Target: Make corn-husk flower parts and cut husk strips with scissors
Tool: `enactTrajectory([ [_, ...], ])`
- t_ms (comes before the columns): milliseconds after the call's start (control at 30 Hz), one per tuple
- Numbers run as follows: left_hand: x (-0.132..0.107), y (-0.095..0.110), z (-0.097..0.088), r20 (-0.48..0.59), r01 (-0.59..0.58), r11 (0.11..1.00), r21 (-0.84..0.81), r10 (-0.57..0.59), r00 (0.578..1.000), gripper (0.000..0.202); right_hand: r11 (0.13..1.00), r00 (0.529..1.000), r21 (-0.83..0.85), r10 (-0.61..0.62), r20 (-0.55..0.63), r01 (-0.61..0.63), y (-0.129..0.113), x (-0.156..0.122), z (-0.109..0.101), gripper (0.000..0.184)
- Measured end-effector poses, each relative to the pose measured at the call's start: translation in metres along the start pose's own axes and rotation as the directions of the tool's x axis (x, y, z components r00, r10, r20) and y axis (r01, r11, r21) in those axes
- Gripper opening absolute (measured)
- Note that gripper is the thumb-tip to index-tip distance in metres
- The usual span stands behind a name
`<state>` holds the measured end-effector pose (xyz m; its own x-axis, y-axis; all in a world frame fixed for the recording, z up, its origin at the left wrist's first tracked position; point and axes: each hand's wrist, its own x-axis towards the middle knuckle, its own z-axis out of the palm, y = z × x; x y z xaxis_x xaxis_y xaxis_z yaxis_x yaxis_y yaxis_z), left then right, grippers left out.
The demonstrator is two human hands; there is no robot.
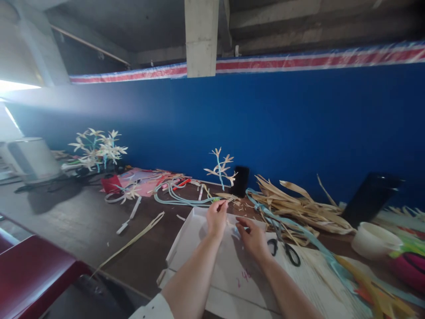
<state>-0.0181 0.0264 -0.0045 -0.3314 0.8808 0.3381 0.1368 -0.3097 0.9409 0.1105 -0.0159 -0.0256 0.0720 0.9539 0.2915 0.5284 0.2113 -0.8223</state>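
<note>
Both hands out over the white cardboard tray (pixel 229 288), lower middle of the frame! Left hand (pixel 216 220) up near its far edge, fingers drawn close together at the tips; whether a thin piece sits between them, I can't tell. Right hand (pixel 254 239) just beside it, fingers loosely curled with a small gap showing at thumb and forefinger; any hold there is too blurred to call. Pink handwriting marks the tray below.

Just right of the right hand, scissors (pixel 291 254) lie with black handles towards us. Beyond, at centre right, a heap of dried husks (pixel 295 204), a pale blue ribbon (pixel 307 237) trailing past it to the lower right. Above the hands, a flower spray (pixel 219 170) stands upright on its blue stem, near a black phone-like slab (pixel 241 179). Left of centre, pale blue cord (pixel 172 200) loops across the tabletop (pixel 156 243); farther left, a fuller white flower bunch (pixel 99 148).
</note>
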Motion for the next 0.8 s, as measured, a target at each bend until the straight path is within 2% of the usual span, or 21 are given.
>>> enactTrajectory([
  [167, 0.010, -0.009, -0.005, -0.079, -0.002, 1.000, 0.026, 0.004, 0.997, 0.023, 0.993, 0.995, -0.093, -0.065, 0.073, 0.072, -0.007, -0.003, -0.001, 0.035],
  [400, 0.017, -0.013, -0.010, -0.144, -0.028, 0.995, 0.094, 0.041, 0.989, 0.022, 0.989, 0.985, -0.107, -0.088, 0.150, 0.105, -0.008, -0.004, -0.001, 0.033],
  [667, 0.016, -0.011, -0.013, -0.161, -0.215, 0.960, 0.178, 0.244, 0.956, 0.016, 0.989, 0.976, -0.061, -0.122, 0.180, 0.135, -0.003, -0.005, 0.001, 0.028],
  [800, 0.013, -0.006, -0.011, -0.085, -0.192, 0.976, 0.102, 0.201, 0.976, 0.019, 0.993, 0.985, -0.033, -0.105, 0.139, 0.110, -0.002, -0.004, 0.001, 0.030],
])
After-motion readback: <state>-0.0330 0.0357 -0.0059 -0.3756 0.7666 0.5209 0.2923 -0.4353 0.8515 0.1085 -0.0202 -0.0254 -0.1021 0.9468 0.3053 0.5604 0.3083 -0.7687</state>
